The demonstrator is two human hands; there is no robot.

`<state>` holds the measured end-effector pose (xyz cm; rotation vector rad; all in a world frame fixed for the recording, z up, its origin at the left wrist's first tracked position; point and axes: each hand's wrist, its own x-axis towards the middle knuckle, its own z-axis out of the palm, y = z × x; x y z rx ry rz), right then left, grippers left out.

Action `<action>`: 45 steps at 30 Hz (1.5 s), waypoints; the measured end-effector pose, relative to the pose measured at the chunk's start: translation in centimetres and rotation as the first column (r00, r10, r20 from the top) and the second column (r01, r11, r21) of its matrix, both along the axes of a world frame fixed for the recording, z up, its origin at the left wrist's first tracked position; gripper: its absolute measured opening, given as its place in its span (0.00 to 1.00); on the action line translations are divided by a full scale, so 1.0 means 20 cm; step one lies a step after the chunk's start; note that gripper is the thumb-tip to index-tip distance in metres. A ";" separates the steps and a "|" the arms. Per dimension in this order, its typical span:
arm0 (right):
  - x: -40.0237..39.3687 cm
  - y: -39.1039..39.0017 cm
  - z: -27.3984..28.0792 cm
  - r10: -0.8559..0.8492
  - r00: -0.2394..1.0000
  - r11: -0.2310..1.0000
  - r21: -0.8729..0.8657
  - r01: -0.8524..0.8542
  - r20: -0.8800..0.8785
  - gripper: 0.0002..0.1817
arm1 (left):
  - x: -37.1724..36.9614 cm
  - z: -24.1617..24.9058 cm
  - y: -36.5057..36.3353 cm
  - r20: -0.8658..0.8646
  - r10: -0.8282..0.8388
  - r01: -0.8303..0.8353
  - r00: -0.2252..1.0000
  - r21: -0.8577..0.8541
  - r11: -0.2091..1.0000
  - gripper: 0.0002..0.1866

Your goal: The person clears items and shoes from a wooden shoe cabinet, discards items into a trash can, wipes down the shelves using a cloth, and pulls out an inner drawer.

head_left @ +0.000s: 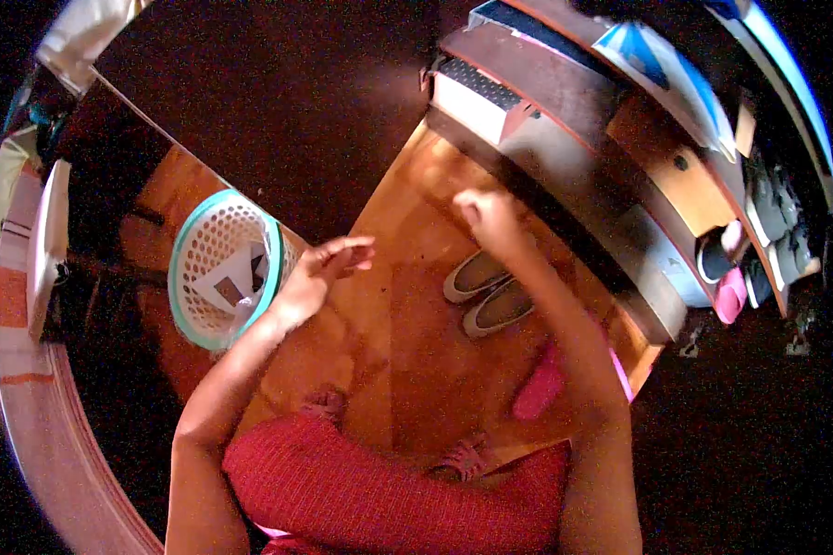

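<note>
My left hand [329, 264] is raised beside the rim of a white perforated wastebasket [270, 242] with a turquoise edge. Its fingers are stretched out and hold nothing. My right hand [487, 217] is closed into a loose fist over the floor, slightly blurred, with no object showing in it. Below that hand lies a pair of pale-edged flat shoes, one flat shoe [475, 277] behind the other flat shoe [495, 313]. My right forearm partly covers them. Pieces of paper [234, 285] lie inside the wastebasket.
A shelf unit [565, 79] stands at the right, holding a dotted box [477, 97], a tan box [677, 171] and several shoes. A bright pink item [537, 384] lies on the wooden floor [379, 324] under my right arm. My feet are in strappy sandals [466, 456].
</note>
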<state>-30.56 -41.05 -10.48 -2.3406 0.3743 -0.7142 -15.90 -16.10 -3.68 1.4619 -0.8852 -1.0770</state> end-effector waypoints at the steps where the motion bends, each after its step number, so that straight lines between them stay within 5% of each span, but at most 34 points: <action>1: 0.04 -0.01 -0.19 0.093 0.995 0.995 0.040 -0.092 -0.022 0.07 | 0.02 -0.12 0.05 0.068 -0.012 0.010 0.998 0.031 0.999 0.16; 2: 0.06 0.02 -0.34 0.219 0.972 0.956 0.217 -0.196 -0.085 0.07 | 0.02 -0.21 0.08 0.045 -0.008 0.005 0.999 0.064 0.998 0.16; 5: 0.20 0.09 -0.64 0.318 0.906 0.948 0.107 -0.300 -0.280 0.07 | -0.05 -0.45 0.19 -0.072 0.080 -0.063 0.994 0.217 0.974 0.17; 8: 0.26 0.17 -0.95 0.027 0.999 0.995 0.096 -0.025 -0.024 0.08 | -0.15 -0.71 0.34 0.050 0.036 -0.051 0.998 0.360 0.932 0.16; 10: 0.30 0.16 -1.02 0.089 0.881 0.965 -0.180 -0.192 -0.464 0.09 | -0.19 -0.85 0.40 -0.318 0.165 -0.083 0.934 0.256 0.963 0.16; 11: 0.31 0.15 -1.05 0.098 0.880 0.963 -0.177 -0.201 -0.465 0.09 | -0.18 -0.85 0.42 -0.318 0.174 -0.091 0.932 0.259 0.962 0.16; 13: 0.29 0.18 -1.09 0.044 0.744 0.902 -0.293 -0.316 -0.667 0.09 | -0.20 -0.61 0.38 0.241 -0.069 -0.018 0.968 0.341 0.940 0.15; 17: 0.21 0.25 -1.24 0.060 0.657 0.873 -0.280 -0.400 -0.752 0.09 | -0.19 -0.98 0.46 0.098 0.059 -0.094 0.993 0.401 0.911 0.15; 20: 0.23 0.25 -1.31 0.003 0.806 0.859 -0.411 -0.305 -0.592 0.08 | -0.19 -1.11 0.50 -0.090 0.215 -0.166 0.972 0.381 0.910 0.15; 22: 0.24 0.25 -1.13 0.035 0.792 0.921 -0.288 -0.263 -0.610 0.08 | -0.18 -1.00 0.46 0.012 0.129 -0.124 0.992 0.374 0.919 0.15; 26: 0.30 0.37 -1.06 -0.005 0.745 0.900 -0.328 -0.287 -0.667 0.09 | -0.19 -1.00 0.50 -0.086 0.186 -0.135 0.979 0.413 0.901 0.16; 27: 0.34 0.45 -1.04 0.044 0.845 0.999 0.020 -0.039 -0.533 0.09 | -0.20 -1.17 0.56 -0.230 0.269 -0.192 0.935 0.308 0.932 0.16; 29: 0.33 0.52 -0.98 0.019 0.922 0.902 0.404 0.151 -0.387 0.09 | -0.19 -1.35 0.62 -0.380 0.329 -0.266 0.865 0.209 0.941 0.16; 31: 0.31 0.54 -0.88 0.379 0.836 0.925 0.134 -0.356 -0.396 0.08 | -0.16 -1.35 0.62 -0.368 0.349 -0.211 0.862 0.365 0.907 0.16; 34: 0.36 0.61 -1.28 0.323 0.898 0.935 0.246 -0.254 -0.299 0.06 | -0.16 -1.19 0.60 -0.336 0.450 -0.290 0.828 0.431 0.855 0.15; 37: 0.37 0.64 -1.03 0.332 0.764 0.937 0.283 -0.202 -0.553 0.07 | -0.15 -1.26 0.63 -0.362 0.401 -0.268 0.842 0.364 0.892 0.15; 38: 0.36 0.64 -0.93 0.333 0.766 0.937 0.283 -0.204 -0.550 0.07 | -0.15 -1.29 0.63 -0.359 0.402 -0.270 0.842 0.364 0.891 0.15; 40: 0.33 0.67 -0.80 0.393 0.819 0.814 0.573 -0.098 -0.418 0.10 | -0.15 -1.33 0.62 -0.262 0.385 -0.242 0.885 0.448 0.861 0.15; 44: 0.34 0.69 -0.81 0.418 0.806 0.787 0.610 -0.091 -0.419 0.13 | -0.17 -1.29 0.61 -0.347 0.361 -0.239 0.866 0.348 0.907 0.15; 45: 0.33 0.71 -0.87 0.370 0.878 0.800 0.585 -0.135 -0.303 0.14 | -0.18 -1.26 0.60 -0.348 0.382 -0.249 0.856 0.369 0.895 0.16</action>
